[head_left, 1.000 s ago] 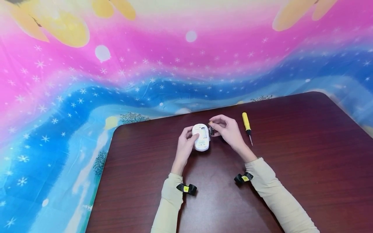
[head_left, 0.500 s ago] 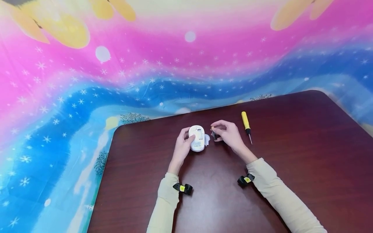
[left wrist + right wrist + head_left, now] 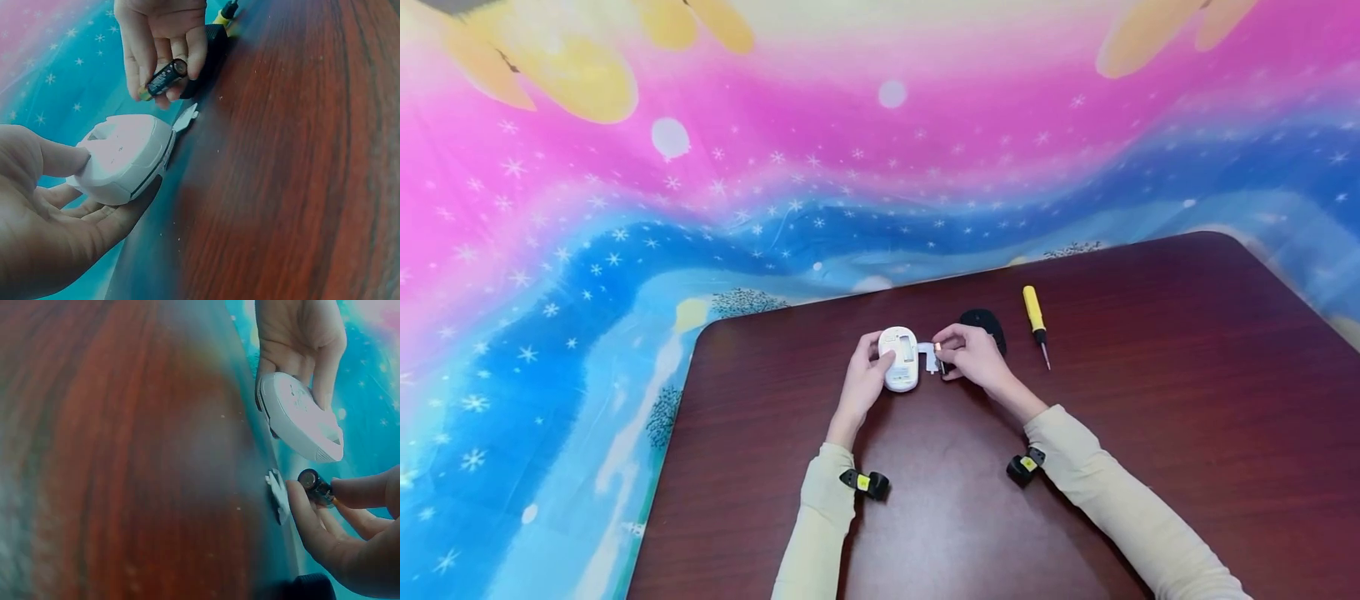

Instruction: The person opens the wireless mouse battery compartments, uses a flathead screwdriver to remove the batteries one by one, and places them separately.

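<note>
My left hand (image 3: 863,377) grips a white computer mouse (image 3: 899,373) by its sides, thumb on top. The mouse is held underside up, and a battery slot (image 3: 906,348) shows in it. My right hand (image 3: 976,360) pinches a black battery with a copper-coloured end (image 3: 167,77) between thumb and fingers, to the right of the mouse and apart from it. A small white cover (image 3: 930,357) lies on the table between the mouse and the right hand; in the right wrist view the cover (image 3: 279,495) is just beside the fingertips.
A rounded black object (image 3: 992,325) lies behind the right hand, partly hidden by it. Farther right lies a screwdriver with a yellow handle (image 3: 1033,310), its tip toward me. The dark brown table (image 3: 1187,375) ends at a patterned cloth (image 3: 850,167) behind.
The mouse in my left hand has shifted left, uncovering the white cover. My right hand, still holding the battery, has moved slightly down and toward me, and the black object behind it now shows.
</note>
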Demonstrator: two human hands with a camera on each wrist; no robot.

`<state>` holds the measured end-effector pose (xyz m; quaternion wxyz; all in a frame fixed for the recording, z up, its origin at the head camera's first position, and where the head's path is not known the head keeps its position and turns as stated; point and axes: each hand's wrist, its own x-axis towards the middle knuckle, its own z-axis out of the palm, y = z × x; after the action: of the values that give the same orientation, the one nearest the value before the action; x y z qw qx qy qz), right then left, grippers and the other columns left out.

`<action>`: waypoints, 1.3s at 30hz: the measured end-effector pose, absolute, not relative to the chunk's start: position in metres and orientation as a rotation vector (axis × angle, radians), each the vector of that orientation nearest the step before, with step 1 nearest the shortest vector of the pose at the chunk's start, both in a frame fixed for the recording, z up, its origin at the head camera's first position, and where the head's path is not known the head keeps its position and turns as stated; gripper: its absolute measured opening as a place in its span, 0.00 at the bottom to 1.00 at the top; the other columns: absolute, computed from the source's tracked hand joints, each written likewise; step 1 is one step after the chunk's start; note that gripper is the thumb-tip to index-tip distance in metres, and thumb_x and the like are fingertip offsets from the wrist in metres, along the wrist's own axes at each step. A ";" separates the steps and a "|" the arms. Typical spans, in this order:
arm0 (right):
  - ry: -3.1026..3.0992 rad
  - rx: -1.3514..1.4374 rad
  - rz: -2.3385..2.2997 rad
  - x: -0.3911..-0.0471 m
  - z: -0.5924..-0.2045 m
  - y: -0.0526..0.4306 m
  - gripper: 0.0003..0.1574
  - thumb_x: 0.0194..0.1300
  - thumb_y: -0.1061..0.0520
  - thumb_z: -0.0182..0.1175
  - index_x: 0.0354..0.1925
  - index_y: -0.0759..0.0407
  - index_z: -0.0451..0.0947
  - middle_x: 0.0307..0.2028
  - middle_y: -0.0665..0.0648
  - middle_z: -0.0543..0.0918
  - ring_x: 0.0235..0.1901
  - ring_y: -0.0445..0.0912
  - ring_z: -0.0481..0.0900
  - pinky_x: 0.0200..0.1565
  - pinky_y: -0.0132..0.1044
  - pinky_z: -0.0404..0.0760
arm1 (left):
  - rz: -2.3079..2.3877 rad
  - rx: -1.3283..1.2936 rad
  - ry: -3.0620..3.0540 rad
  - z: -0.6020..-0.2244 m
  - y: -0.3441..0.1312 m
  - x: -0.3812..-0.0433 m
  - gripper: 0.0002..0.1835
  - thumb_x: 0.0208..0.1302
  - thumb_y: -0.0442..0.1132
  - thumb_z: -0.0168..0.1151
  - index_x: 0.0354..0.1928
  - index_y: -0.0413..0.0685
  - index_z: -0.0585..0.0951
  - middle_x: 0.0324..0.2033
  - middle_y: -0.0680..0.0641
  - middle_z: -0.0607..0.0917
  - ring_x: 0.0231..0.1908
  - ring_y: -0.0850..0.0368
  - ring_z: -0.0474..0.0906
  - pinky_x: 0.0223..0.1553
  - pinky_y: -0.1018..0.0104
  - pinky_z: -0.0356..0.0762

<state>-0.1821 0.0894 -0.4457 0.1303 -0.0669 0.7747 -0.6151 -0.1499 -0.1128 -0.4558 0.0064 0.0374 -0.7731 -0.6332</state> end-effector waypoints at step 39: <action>2.785 -0.452 -1.187 -0.192 -0.447 0.076 0.13 0.58 0.70 0.70 0.44 0.69 0.85 0.27 0.56 0.84 0.26 0.47 0.81 0.37 0.43 0.80 | -1.501 0.165 -2.582 -0.455 -0.112 -0.150 0.20 0.68 0.29 0.65 0.59 0.29 0.79 0.51 0.33 0.84 0.47 0.40 0.83 0.53 0.48 0.79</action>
<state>-0.1918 0.0762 -0.4468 0.0405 -0.1475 0.9091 -0.3875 -0.1502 -0.1119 -0.4550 0.0752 0.0551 -0.8608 -0.5003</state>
